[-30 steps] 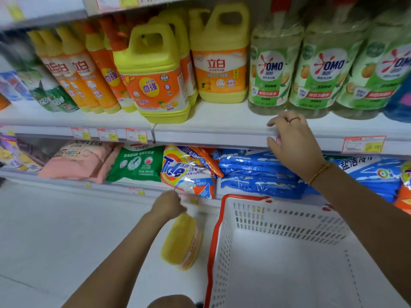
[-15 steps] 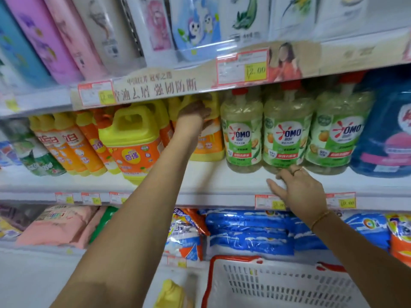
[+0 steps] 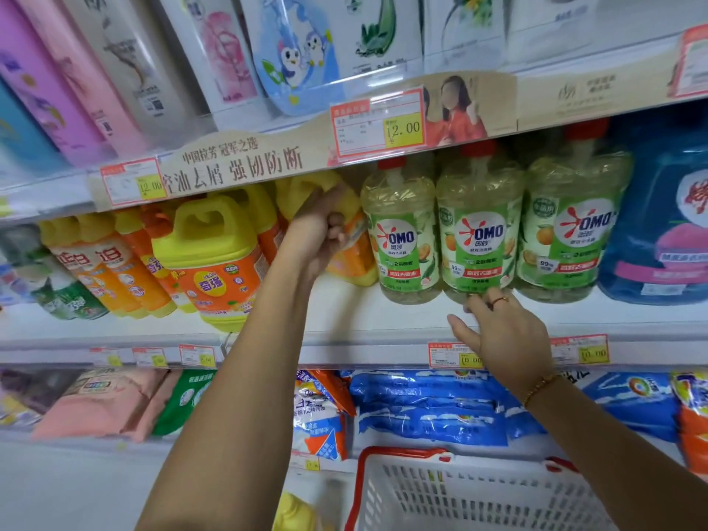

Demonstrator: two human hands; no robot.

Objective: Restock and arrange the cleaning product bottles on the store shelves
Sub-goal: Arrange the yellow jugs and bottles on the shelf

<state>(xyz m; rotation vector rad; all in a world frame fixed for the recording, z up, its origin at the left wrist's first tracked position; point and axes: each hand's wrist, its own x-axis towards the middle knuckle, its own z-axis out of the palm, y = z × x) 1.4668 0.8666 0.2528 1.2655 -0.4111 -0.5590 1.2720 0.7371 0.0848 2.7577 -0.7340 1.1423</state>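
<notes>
hidden: the left grip point(image 3: 322, 228) covers the middle of the yellow jug point(image 3: 350, 264); its handle cannot be seen.
cut off: a second jug point(image 3: 297, 511) sits at the bottom edge, just left of the basket point(image 3: 383, 492); only its yellow top shows.
blurred: the small print on the price tags point(image 3: 454, 354) cannot be read.
basket: white mesh with a red rim, its lower part out of frame; what lies in it cannot be told.
shelf point(image 3: 364, 312): holds the front jug point(image 3: 214, 254) at left, three omo bottles point(image 3: 479, 239) in a row and a blue bottle point(image 3: 659, 231) at right.
yellow jug: on that shelf, between the front jug and the omo bottles.
left grip: fingers curled round the yellow jug.
right grip point(image 3: 505, 335): fingers straight and spread, holding nothing, over the shelf's front edge; fingertips at the foot of the middle omo bottle, contact unclear.
</notes>
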